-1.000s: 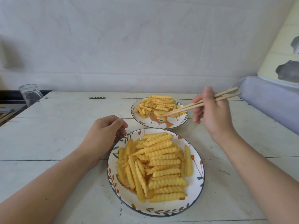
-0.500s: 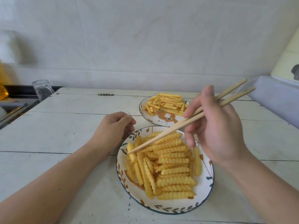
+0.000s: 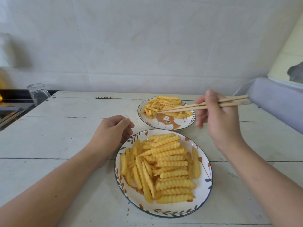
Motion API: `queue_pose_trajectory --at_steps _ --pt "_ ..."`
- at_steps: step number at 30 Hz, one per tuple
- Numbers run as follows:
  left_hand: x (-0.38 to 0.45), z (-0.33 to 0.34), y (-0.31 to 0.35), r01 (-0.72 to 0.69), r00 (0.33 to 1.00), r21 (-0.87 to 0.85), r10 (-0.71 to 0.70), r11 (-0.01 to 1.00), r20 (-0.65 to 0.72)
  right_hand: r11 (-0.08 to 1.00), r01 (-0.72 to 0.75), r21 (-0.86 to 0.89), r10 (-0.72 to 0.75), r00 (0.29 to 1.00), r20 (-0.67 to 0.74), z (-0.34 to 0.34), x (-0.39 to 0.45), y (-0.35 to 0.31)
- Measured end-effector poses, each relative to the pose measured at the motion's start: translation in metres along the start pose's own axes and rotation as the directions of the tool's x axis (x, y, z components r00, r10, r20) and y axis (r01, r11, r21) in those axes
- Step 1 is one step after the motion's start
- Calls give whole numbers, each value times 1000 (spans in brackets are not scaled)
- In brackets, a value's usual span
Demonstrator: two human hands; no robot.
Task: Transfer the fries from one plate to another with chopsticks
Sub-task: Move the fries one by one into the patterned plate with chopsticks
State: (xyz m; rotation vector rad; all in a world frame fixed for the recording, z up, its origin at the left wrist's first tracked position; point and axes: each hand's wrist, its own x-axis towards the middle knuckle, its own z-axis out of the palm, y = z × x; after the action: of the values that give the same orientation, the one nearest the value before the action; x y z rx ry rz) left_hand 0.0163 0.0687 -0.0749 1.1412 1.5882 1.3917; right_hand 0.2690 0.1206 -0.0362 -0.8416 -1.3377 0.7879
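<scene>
A: Where do the pale wooden chopsticks point?

B: Leftward from the right hand, which pinches them; their tips sit at the crinkle-cut yellow fries on the far fox-pattern plate.

A: And the left hand?

B: Loosely curled, holding nothing, beside the near leaf-rimmed plate. Most fries there lie crosswise.
</scene>
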Motion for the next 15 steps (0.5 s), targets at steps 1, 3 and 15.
queue_pose_trajectory --at_steps 1,3,15 --pt "0 0 0 1 1000 -6 -1 1000 -2 1000 -6 -11 7 1000 31 3 0 5" --pt "0 0 0 2 1000 -13 -2 1000 -2 999 6 -43 -1 994 106 11 -1 13" --pt "1 2 0 -2 1000 1 2 1000 -5 945 182 -271 -94 946 309 33 3 24"
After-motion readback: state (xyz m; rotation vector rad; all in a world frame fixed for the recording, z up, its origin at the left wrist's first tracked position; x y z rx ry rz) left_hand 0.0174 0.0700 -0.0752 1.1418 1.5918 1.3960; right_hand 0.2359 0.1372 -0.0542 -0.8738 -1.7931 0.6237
